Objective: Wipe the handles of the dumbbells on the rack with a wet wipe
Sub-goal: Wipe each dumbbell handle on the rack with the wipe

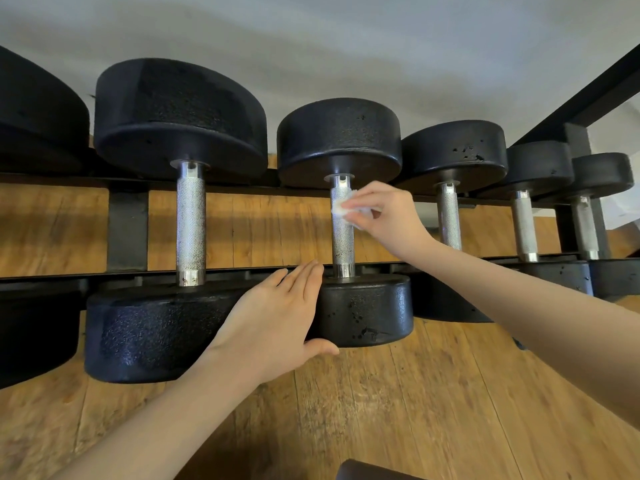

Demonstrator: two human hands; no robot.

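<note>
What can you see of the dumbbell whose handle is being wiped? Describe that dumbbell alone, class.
The dumbbell lies across the black rack, third from the left. Two round black heads with a pebbled, chipped coating are joined by a knurled silver metal handle with smooth collars. The right hand presses a white wet wipe against the handle's far end. The left hand rests, fingers straight, on the near head's left side.

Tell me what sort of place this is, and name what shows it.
Most likely a gym or home weight room. A row of black dumbbells with knurled metal handles sits on a black steel rack above a wooden floor, and the right hand presses a wet wipe to one handle.
</note>
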